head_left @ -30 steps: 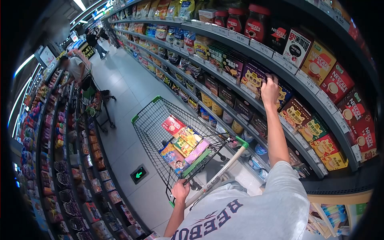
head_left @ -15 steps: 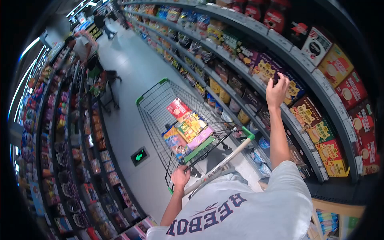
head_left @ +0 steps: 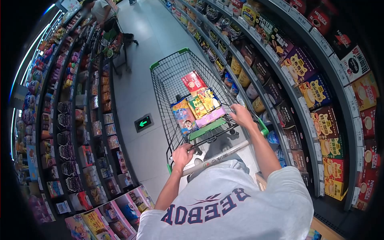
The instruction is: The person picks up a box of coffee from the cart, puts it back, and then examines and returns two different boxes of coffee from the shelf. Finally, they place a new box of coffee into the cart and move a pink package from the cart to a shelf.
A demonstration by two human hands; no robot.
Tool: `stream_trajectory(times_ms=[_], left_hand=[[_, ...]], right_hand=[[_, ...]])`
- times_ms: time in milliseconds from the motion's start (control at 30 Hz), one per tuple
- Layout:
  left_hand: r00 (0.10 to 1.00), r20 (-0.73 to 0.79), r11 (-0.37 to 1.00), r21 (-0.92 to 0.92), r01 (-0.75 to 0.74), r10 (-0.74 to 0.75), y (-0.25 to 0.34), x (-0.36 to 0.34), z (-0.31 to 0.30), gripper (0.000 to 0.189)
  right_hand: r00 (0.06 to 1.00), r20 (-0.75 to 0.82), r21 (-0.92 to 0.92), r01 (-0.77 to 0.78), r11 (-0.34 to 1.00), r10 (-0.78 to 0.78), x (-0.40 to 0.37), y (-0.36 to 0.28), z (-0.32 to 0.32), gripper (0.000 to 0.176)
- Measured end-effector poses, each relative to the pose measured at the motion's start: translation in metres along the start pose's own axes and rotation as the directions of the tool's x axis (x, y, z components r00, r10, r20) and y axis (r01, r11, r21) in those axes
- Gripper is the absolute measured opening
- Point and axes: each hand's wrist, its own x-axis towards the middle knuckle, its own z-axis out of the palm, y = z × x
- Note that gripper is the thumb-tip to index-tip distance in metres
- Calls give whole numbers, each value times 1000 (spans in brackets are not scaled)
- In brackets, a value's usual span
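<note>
A wire shopping cart (head_left: pixel 159 96) with green corners stands in front of me. My left hand (head_left: pixel 183 155) is closed around its near left rim. At the near right rim, my right hand (head_left: pixel 242 116) curls its fingers over the wire; its fingertips are partly hidden. Inside the cart lie a red box (head_left: pixel 193 81), yellow and green boxes (head_left: pixel 204 101), a pink-purple box (head_left: pixel 211 117) and a blue patterned pack (head_left: pixel 183 120). The cart's pale handlebar (head_left: pixel 218 159) runs between my forearms, close to my shirt.
Shelves of coffee boxes (head_left: pixel 314 94) rise close on my right. Shelves of packaged goods (head_left: pixel 68 132) line the left. Farther up the aisle, a person (head_left: pixel 100 12) stands beside another cart (head_left: pixel 114 42). A green arrow sign (head_left: pixel 143 123) is on the floor.
My right hand has come down from the coffee shelf to the cart's right rim. The view has shifted along the aisle, and the left hand stays on the cart.
</note>
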Motion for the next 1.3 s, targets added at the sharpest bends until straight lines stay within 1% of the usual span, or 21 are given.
stream_trajectory(times_ms=[33,133,167,300,400,433,533,567,667,700,800,833,933,967,1000,1067,1133,1167,1200,1267,1300], left_hand=[[1000,-1,1000,-1,-4,4,-1,-1,1,25],[1000,14,1000,2,-5,5,-1,-1,-1,27],[999,34,1000,7,1,-1,0,-3,-3,28],[995,95,1000,23,6,-8,17,-8,-26,34],[987,139,992,-89,94,-82,5,-8,-21,40],[952,221,962,-122,245,-214,3,-4,-20,50],[874,319,883,-178,435,-366,-4,6,-18,72],[853,308,846,-206,491,-420,-13,10,-6,82],[799,326,781,-222,584,-505,-12,21,-2,83],[816,264,796,-209,568,-514,-4,21,-6,80],[800,221,786,-170,595,-558,1,20,-5,75],[808,185,789,-178,587,-560,5,19,-6,69],[792,191,789,-109,604,-580,9,21,-8,66],[805,171,798,-127,590,-568,7,19,-6,64],[799,173,793,-118,598,-576,10,21,-9,62],[795,174,789,-120,603,-581,12,22,-11,59],[803,157,793,-134,595,-576,13,24,-10,56],[809,155,799,-135,586,-568,12,24,-11,56],[814,151,804,-138,579,-560,10,24,-10,55],[805,148,794,-136,592,-575,7,26,-7,53],[796,147,786,-133,604,-587,7,24,-6,52]], right_hand=[[993,119,-39,10,999,-6,3,6,7,43],[916,398,-89,93,992,-51,8,18,33,51],[886,455,-113,-44,993,91,4,20,38,54],[818,566,-180,0,984,103,23,25,38,50],[750,644,-293,59,954,151,39,17,46,48],[705,683,-341,78,937,190,46,12,51,49],[727,675,-322,135,937,127,58,13,70,55],[706,692,-316,109,943,151,63,15,77,63],[696,702,-316,111,942,154,78,34,102,69],[660,729,-310,79,948,183,86,40,109,74],[686,705,-320,80,944,181,106,62,139,77],[695,697,-297,55,953,176,114,66,146,77],[751,620,-290,-52,956,229,140,71,170,78],[753,622,-288,-34,957,214,150,73,177,82],[795,572,-294,-33,955,203,159,71,183,78],[827,527,-269,-56,962,196,180,69,193,74],[887,446,-246,-6,969,118,201,72,206,67],[889,444,-237,-4,972,112,215,74,212,64],[931,360,-226,24,974,60,224,76,222,63],[943,332,-215,86,973,-10,247,84,237,64],[915,402,-232,82,969,19,257,77,232,69]])
